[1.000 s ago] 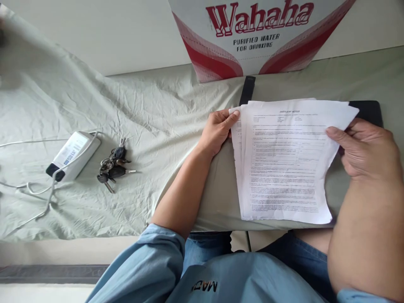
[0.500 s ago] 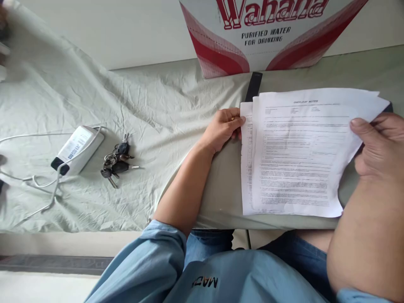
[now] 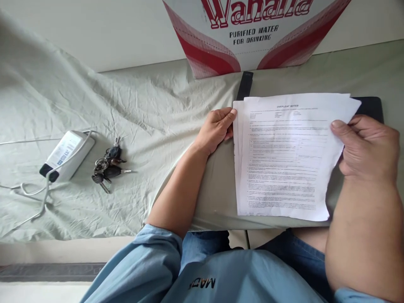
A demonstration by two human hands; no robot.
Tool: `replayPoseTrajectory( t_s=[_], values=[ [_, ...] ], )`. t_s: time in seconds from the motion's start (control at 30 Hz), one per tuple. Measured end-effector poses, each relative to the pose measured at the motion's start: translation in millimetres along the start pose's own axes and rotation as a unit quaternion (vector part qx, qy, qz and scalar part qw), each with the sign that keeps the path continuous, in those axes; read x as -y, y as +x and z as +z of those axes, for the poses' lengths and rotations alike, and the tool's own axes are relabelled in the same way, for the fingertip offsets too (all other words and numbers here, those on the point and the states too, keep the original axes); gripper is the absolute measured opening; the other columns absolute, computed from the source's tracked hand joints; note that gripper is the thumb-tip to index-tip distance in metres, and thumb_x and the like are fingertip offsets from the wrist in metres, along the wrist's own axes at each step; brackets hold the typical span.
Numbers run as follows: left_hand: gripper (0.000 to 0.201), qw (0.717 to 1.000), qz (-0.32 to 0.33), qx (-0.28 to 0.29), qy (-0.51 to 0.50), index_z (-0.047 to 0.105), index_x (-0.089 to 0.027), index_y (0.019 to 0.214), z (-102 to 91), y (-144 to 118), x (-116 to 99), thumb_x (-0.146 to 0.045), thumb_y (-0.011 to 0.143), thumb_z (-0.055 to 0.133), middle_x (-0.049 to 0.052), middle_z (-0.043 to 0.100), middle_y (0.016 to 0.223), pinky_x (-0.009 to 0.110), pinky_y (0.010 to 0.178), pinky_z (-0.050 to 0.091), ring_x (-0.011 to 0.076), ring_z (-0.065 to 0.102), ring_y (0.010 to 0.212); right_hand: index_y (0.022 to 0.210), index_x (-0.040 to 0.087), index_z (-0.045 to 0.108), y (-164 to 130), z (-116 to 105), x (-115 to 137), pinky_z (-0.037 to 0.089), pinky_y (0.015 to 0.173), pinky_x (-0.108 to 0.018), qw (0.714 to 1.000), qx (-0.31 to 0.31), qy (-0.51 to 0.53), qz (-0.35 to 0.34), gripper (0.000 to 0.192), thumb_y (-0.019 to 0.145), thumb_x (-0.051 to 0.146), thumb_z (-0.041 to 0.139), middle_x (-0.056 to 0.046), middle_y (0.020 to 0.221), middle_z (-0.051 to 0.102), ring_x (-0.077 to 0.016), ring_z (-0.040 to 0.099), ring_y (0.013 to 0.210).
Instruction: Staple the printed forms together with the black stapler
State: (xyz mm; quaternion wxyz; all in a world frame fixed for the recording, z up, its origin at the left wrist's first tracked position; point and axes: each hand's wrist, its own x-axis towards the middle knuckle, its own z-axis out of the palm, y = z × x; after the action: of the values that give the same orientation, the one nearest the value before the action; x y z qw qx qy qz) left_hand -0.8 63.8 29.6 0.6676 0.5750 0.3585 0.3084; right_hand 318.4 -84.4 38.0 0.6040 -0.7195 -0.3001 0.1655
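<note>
A small stack of printed white sheets lies slightly fanned over a pale green sheet-covered surface in front of me. My right hand grips the stack's upper right edge, thumb on top of the paper. My left hand rests at the upper left corner, its fingertips touching the edges of the sheets. Under the papers a dark flat object shows at the upper right, and a black strap sticks out above the stack.
A bunch of keys lies on the wrinkled sheet to the left, beside a white power bank with a white cable. A red and white Wahaha water carton stands against the wall behind.
The sheets have been drawn closer together, so the fan is narrower than before. Both hands keep their places at the stack's edges. The view has shifted slightly.
</note>
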Motion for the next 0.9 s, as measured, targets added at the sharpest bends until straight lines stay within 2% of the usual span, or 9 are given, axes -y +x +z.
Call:
replayPoseTrajectory(
  t_s=[0.1,0.27,0.57,0.9],
  values=[
    [0.074,1.0,0.0,0.005,-0.002,0.053,-0.024,0.073,0.1,-1.2,0.2,-0.081,0.106,0.086,-0.005,0.048,0.059,0.024,0.049,0.03,0.0055,0.039,0.049,0.074,0.024,0.084,-3.5,0.7,1.0,0.044,0.062,-0.031,1.0,0.019,-0.009,0.006,0.074,0.042,0.081,0.118,0.006,0.06,0.065,-0.0112,0.051,0.061],
    [0.075,1.0,0.01,0.012,-0.001,0.054,-0.024,0.075,0.0,-0.9,3.2,-0.085,0.106,0.083,-0.004,0.05,0.059,0.026,0.05,0.029,0.0065,0.038,0.05,0.073,0.024,0.083,-5.8,-5.1,2.0,0.042,0.06,-0.032,1.0,0.005,-0.02,0.016,0.071,0.042,0.077,0.118,0.006,0.059,0.061,-0.0113,0.048,0.06],
    [0.07,1.0,-0.002,0.002,0.013,0.053,-0.024,0.075,2.3,-1.5,-0.4,-0.076,0.111,0.082,-0.004,0.051,0.059,0.027,0.051,0.028,0.0071,0.038,0.05,0.079,0.024,0.083,-10.0,3.4,7.8,0.043,0.065,-0.034,0.999,0.027,-0.041,0.003,0.06,0.058,0.072,0.112,0.005,0.065,0.062,-0.0136,0.051,0.065],
    [0.072,1.0,-0.013,-0.01,0.018,0.047,-0.024,0.072,6.2,-2.3,-7.6,-0.069,0.112,0.086,-0.006,0.045,0.057,0.026,0.05,0.029,0.0058,0.038,0.05,0.073,0.025,0.081,-9.4,2.3,0.3,0.04,0.065,-0.034,0.999,0.018,-0.02,0.021,0.065,0.047,0.072,0.118,0.007,0.059,0.058,-0.0126,0.047,0.063]
  ],
)
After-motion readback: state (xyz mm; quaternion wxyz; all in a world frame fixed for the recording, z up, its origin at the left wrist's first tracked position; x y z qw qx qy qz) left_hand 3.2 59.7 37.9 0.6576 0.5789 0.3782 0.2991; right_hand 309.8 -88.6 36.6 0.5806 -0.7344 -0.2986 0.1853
